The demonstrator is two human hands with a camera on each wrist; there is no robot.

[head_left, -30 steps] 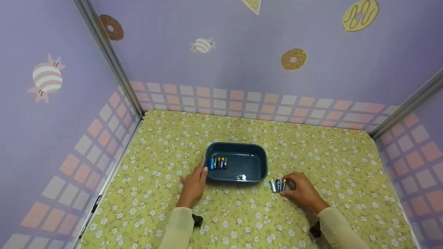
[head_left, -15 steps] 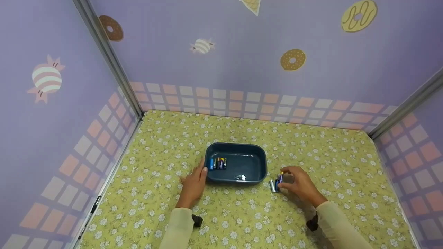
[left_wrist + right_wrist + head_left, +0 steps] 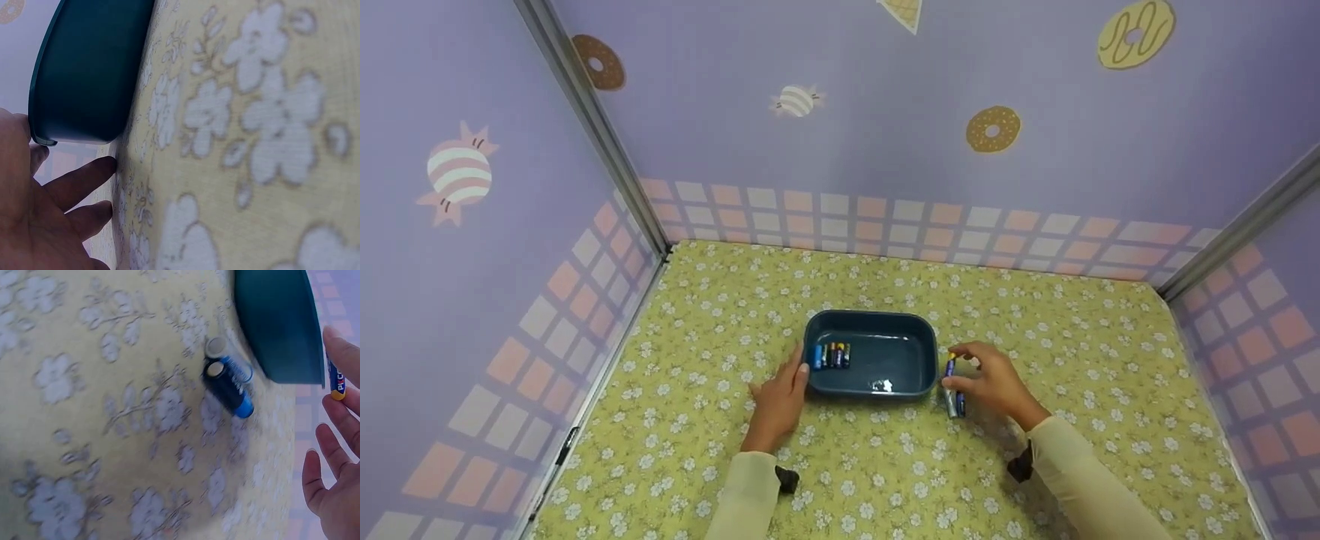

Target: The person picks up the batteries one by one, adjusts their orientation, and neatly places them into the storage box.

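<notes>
A dark blue-green rectangular box [image 3: 911,367] stands on the flowered cloth, with several small batteries [image 3: 832,355] lined up inside at its left end. My left hand [image 3: 778,401] rests against the box's left side, thumb at the rim; the left wrist view shows its lower fingers spread and fairly straight below the rim. Between thumb and fingertips, my right hand [image 3: 994,382] pinches a blue battery with a yellow end [image 3: 336,380], just beside the box's right wall. Under that hand lie a silver battery [image 3: 230,359] and a dark blue battery [image 3: 229,389], side by side on the cloth.
A yellow-green flowered cloth [image 3: 870,472] covers the surface. Purple walls [image 3: 877,112] with printed sweets and a checked band enclose it behind and at both sides. Metal corner posts [image 3: 592,127] stand at the back.
My right hand has lifted the yellow-ended battery from beside the other two and carried it left and away from me, towards the box's right wall. The left hand stays at the box.
</notes>
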